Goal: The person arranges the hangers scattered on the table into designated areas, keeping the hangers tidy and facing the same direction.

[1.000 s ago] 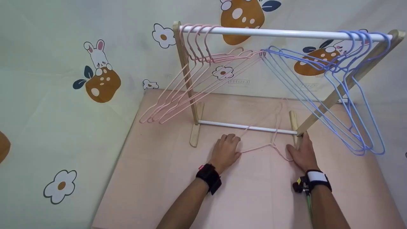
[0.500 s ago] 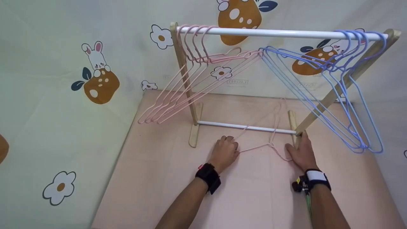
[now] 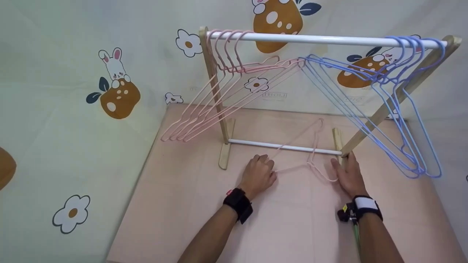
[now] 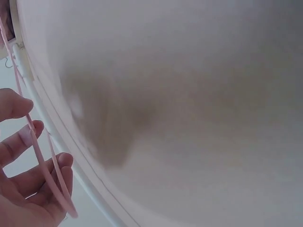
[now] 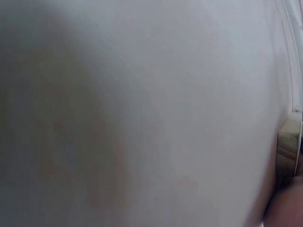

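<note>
My left hand (image 3: 257,176) pinches one end of a loose pink clothes hanger (image 3: 310,163) low in front of the rack. The left wrist view shows the thumb and fingertips around the looped end of the hanger (image 4: 43,164). From there the hanger stretches right, its far part crossing the rack's lower white bar (image 3: 270,144). My right hand (image 3: 350,177) grips the right wooden foot (image 3: 337,136) of the clothes rack, thumb on the left side, fingers on the right. In the right wrist view, the foot's wooden end (image 5: 288,146) shows at the edge beside a blurred bit of hand.
Several pink hangers (image 3: 201,104) hang at the left of the upper white bar (image 3: 310,38), and several blue hangers (image 3: 398,106) at its right. The rack stands on a pink surface (image 3: 292,226) near a patterned wall covering (image 3: 146,153).
The loose pink hanger has tilted slightly, its far end now closer to the lower bar. My left hand stays about where it was; the right thumb has shifted a little up along the foot.
</note>
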`<state>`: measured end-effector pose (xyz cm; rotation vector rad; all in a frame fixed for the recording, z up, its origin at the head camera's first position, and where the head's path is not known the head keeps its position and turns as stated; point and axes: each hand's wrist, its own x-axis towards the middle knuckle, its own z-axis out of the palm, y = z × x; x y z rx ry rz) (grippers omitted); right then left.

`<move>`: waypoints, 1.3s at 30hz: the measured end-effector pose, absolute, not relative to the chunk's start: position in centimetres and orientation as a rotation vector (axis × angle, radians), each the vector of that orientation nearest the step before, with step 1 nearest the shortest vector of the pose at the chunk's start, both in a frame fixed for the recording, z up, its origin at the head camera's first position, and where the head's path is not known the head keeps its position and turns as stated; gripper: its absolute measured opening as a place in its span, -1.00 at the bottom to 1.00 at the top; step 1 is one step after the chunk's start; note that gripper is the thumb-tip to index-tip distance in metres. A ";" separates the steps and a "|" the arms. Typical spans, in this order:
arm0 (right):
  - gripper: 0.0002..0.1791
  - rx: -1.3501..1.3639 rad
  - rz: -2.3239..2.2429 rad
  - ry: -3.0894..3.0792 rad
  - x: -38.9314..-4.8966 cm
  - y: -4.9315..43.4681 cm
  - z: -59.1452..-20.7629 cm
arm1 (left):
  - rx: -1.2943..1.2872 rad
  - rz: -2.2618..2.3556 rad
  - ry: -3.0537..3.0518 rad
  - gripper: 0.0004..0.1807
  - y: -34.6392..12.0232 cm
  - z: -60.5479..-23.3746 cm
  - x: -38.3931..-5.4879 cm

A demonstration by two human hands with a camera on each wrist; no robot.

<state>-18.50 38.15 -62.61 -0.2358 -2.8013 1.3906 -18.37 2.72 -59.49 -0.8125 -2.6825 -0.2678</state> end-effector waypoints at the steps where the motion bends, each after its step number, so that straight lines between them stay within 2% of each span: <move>1: -0.09 -0.244 1.397 -2.803 -18.5 38.1 -62.6 | -0.812 -0.267 -2.677 -0.79 2.7 -59.5 -18.4; 6: -0.23 -0.239 1.419 -2.787 -18.7 38.1 -62.4 | -0.824 -0.270 -2.656 -0.78 2.3 -59.4 -18.4; 15: -0.27 -0.182 1.451 -2.765 -18.6 38.0 -62.4 | -0.785 -0.328 -2.663 -0.77 1.1 -59.3 -18.1; 32: -0.19 -0.204 1.413 -2.803 -18.3 38.1 -62.3 | -0.672 -0.531 -2.603 -0.86 -1.1 -58.9 -17.8; 39: -0.17 -0.222 1.413 -2.819 -18.4 38.1 -62.3 | -0.603 -0.540 -2.696 -0.77 -2.5 -58.5 -17.5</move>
